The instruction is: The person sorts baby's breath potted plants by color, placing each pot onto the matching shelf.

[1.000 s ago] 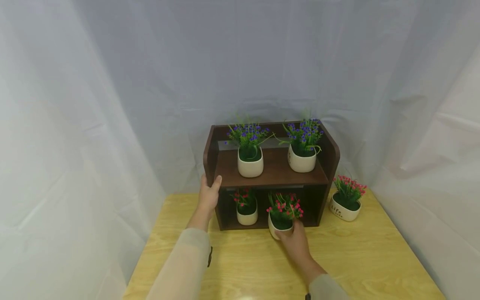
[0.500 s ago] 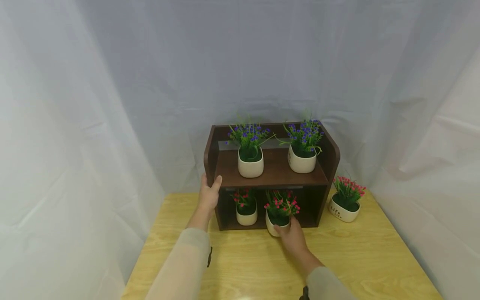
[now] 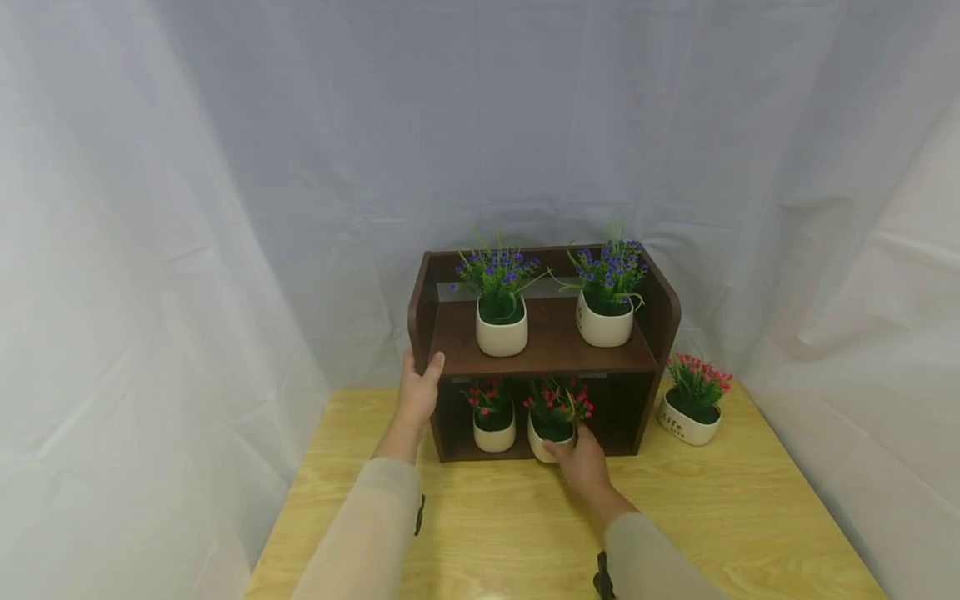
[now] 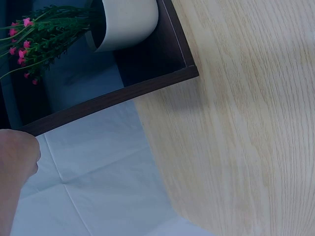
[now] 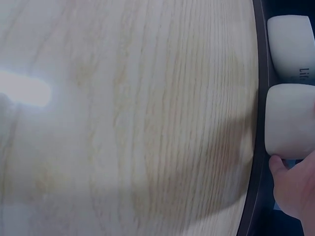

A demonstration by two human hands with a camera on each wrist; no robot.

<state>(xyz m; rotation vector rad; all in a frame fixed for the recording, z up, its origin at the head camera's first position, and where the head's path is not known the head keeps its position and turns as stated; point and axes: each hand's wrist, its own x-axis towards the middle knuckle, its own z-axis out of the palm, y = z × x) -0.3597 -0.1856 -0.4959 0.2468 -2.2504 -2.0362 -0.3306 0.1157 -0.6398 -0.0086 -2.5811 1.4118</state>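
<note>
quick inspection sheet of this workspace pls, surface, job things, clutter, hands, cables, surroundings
surface: wooden table, pale grain, bare in front of the shelf.
job's things: dark shelf on the table; red-flower pot in its lower bay, beside a second red pot.
clutter: two blue-flower pots on the upper board; a lone red pot on the table right of the shelf.
hands: left hand holds the shelf's left side, thumb on the board edge; right hand has its grip on the red-flower pot's base.
cables: nothing seen.
surroundings: white sheets hang behind and to both sides.
</note>
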